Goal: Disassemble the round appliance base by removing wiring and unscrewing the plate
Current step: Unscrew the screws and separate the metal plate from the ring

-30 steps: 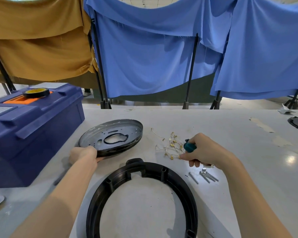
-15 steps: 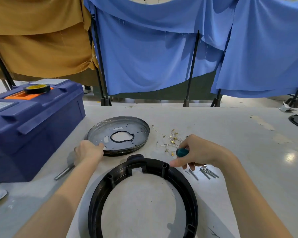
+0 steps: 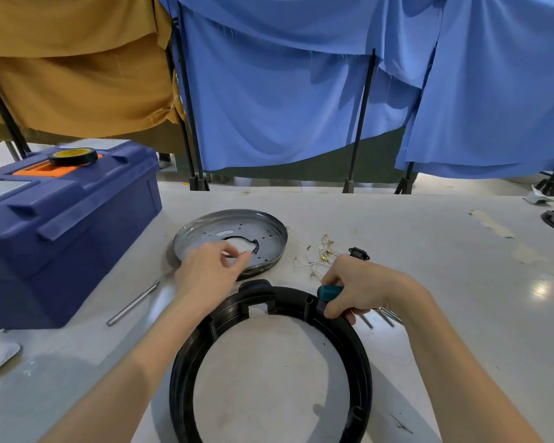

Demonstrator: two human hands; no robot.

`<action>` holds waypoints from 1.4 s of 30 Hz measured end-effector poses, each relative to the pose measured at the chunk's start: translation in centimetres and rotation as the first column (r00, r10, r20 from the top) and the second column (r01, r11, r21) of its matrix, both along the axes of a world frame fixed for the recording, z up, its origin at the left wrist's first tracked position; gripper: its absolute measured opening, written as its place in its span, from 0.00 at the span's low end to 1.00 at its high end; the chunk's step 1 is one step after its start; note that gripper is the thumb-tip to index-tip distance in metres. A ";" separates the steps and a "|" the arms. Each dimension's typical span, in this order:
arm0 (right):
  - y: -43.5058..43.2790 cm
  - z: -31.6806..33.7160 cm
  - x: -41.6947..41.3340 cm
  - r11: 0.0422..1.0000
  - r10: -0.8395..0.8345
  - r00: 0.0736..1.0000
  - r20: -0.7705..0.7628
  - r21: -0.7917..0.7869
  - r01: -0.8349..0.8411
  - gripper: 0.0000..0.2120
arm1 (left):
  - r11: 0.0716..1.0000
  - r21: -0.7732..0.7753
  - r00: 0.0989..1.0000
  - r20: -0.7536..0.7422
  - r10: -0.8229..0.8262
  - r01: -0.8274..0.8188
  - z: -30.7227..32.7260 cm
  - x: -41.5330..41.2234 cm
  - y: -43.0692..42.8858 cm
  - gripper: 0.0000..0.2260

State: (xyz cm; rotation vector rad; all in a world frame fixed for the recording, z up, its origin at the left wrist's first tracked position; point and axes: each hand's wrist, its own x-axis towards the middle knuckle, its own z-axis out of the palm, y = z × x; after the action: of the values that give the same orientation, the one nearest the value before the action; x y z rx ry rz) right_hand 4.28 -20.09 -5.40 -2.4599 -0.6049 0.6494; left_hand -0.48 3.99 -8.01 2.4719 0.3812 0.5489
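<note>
Head cam, wide-angle, faces fwd & down onto table (image 3: 429,251). Close in: left hand (image 3: 205,273) & right hand (image 3: 365,292) mid-frame.

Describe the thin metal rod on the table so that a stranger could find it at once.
Find the big blue toolbox at the left of the table. By its near right corner a silver rod lies flat, alone. It is far longer than the screws beside the right hand.

Your left hand (image 3: 205,273): fingers loosely bent over the metal plate (image 3: 263,228), near side.
Your right hand (image 3: 362,289): grips teal handle (image 3: 330,291) at black ring (image 3: 362,362) rim.
Wiring (image 3: 320,254): beside the metal plate.
</note>
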 end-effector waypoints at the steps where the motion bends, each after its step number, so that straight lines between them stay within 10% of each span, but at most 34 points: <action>1: 0.0 0.0 0.0 1.000 0.001 1.000 -0.001 0.016 -0.001 0.06 | 0.987 -0.061 0.988 -0.010 -0.151 0.150 0.0 -0.1 -0.2 0.13; 5: -0.2 0.3 0.0 0.997 0.005 1.000 0.007 0.079 -0.006 0.10 | 0.846 -0.059 0.822 -0.213 -0.529 0.529 -0.6 0.0 -1.4 0.27; 18: -1.7 1.6 0.3 0.967 0.017 1.000 -0.003 0.255 -0.016 0.11 | 0.783 0.308 0.840 -0.251 -0.481 0.540 1.0 1.2 -2.2 0.11; 23: -2.0 1.2 0.8 0.917 -0.118 0.993 -0.001 0.384 0.109 0.16 | 0.817 0.126 0.826 -0.114 -0.552 0.563 1.2 1.0 -0.5 0.11; 29: -0.2 -0.3 0.6 0.994 -0.036 0.999 0.008 0.106 0.035 0.18 | 0.767 -0.154 0.780 0.061 -0.622 0.623 1.8 0.5 0.3 0.10; 42: 0.2 -0.7 1.0 0.993 -0.121 0.977 0.174 0.028 0.118 0.05 | 0.781 -0.178 0.801 0.120 -0.587 0.599 1.7 0.2 0.4 0.11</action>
State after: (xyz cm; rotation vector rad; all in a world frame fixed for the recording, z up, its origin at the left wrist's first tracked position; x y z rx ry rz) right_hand 5.25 -19.87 -6.07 -2.5316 -0.5214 0.3822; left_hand -0.28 4.36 -6.33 2.1947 -0.3562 0.2881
